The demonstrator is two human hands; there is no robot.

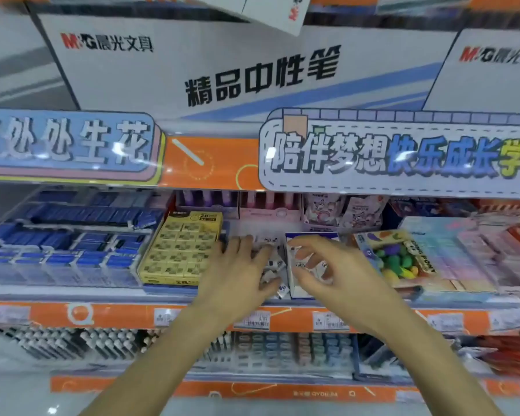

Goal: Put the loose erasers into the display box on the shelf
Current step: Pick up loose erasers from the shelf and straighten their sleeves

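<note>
A blue and white display box (294, 283) stands on the middle shelf, between a yellow eraser box and a colourful card pack. Several loose white erasers (272, 264) lie in a heap just left of the box. My left hand (240, 268) rests palm down on that heap with fingers spread; I cannot tell if it grips any. My right hand (315, 265) hovers over the display box with thumb and fingers curled apart. Small white erasers (300, 265) show inside the box beneath those fingers. Whether the right hand pinches one is unclear through the blur.
The yellow box of erasers (177, 250) sits left of the heap, with blue stock (63, 238) beyond it. A fruit-shaped eraser pack (397, 256) lies right of the display box. The orange shelf edge with price tags (255, 319) runs below my wrists; pens fill the lower shelf.
</note>
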